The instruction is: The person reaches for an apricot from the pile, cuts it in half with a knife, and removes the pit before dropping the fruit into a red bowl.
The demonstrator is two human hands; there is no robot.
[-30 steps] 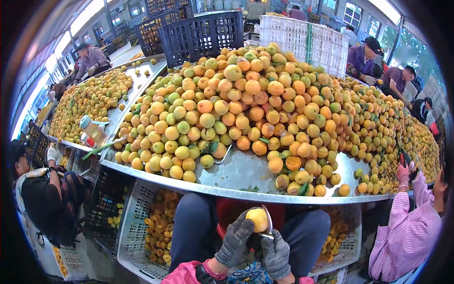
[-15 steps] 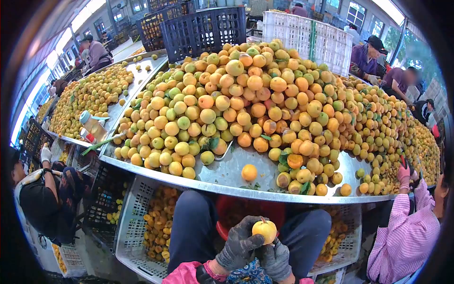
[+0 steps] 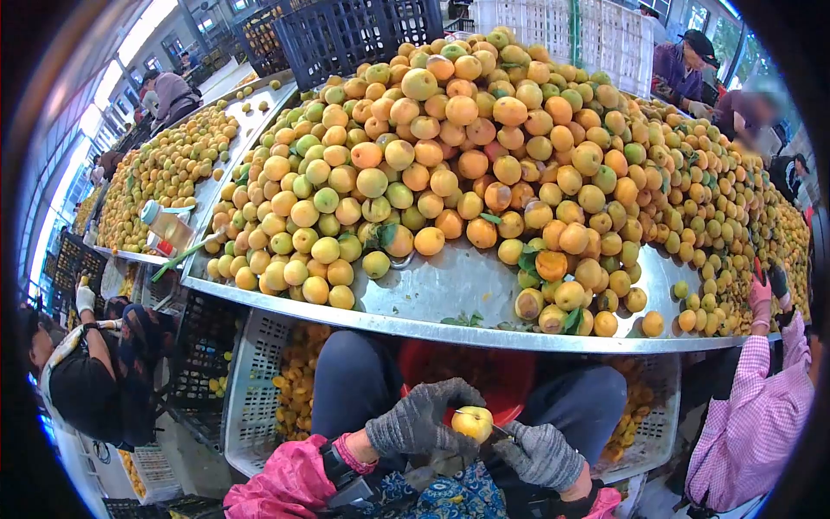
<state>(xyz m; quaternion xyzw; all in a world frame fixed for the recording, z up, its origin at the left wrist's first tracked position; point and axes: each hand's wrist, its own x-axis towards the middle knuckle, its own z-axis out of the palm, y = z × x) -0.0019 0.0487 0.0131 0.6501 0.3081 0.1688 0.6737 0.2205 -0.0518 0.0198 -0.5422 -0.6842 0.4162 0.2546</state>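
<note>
My left hand [image 3: 424, 424], in a grey knit glove, is closed round a yellow apricot [image 3: 473, 423] above my lap. In my gloved right hand [image 3: 545, 454] is a small knife [image 3: 501, 430], its thin dark blade up against the fruit; much of the handle is hidden by the fingers. Just behind the apricot, between my knees, stands a red basin [image 3: 467, 374]. Beyond it a large heap of apricots [image 3: 467, 138], orange to green, lies on a metal table [image 3: 432, 290].
White crates [image 3: 255, 389] with cut apricots stand on both sides of my legs. The raised table edge [image 3: 389, 329] runs across in front of my knees. Co-workers sit at left and right, one in a pink checked sleeve [image 3: 743, 406]. Black crates [image 3: 363, 43] stand behind the heap.
My view has tipped downward. My hands have drawn apart a little, and the knife now shows at the apricot. A loose orange apricot no longer lies on the bare metal in front.
</note>
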